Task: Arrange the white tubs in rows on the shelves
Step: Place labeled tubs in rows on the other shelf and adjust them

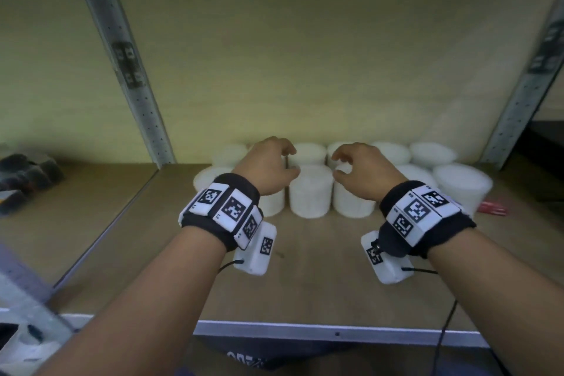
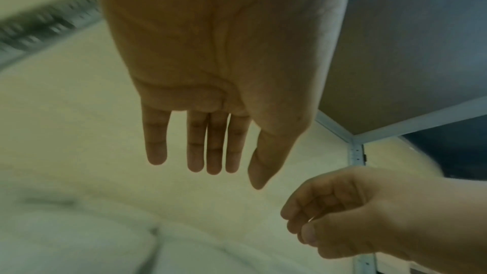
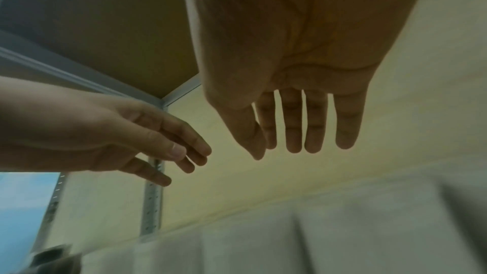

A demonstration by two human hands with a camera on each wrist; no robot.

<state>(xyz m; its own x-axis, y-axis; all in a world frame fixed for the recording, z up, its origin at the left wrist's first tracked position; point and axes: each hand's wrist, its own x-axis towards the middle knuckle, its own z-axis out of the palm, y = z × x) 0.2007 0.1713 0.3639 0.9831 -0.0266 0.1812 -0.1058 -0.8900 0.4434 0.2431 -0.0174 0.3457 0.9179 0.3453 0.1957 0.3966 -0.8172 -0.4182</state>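
Observation:
Several white tubs [image 1: 310,191] stand in two rows at the back of the wooden shelf [image 1: 305,268], against the wall. My left hand [image 1: 270,166] hovers over the front row left of the middle tub, fingers relaxed and holding nothing. My right hand [image 1: 358,169] hovers just right of that tub, also empty with loosely bent fingers. In the left wrist view my left hand [image 2: 210,132] shows straight fingers above blurred tubs [image 2: 79,237], with my right hand [image 2: 355,216] beside it. In the right wrist view my right hand [image 3: 295,128] hangs straight-fingered over the tubs [image 3: 290,237].
Perforated metal uprights stand at the left [image 1: 122,58] and right [image 1: 531,76] of the bay. Dark items [image 1: 24,177] lie on the neighbouring shelf to the left. A red object [image 1: 493,207] lies at the right behind the tubs. The shelf's front half is bare wood.

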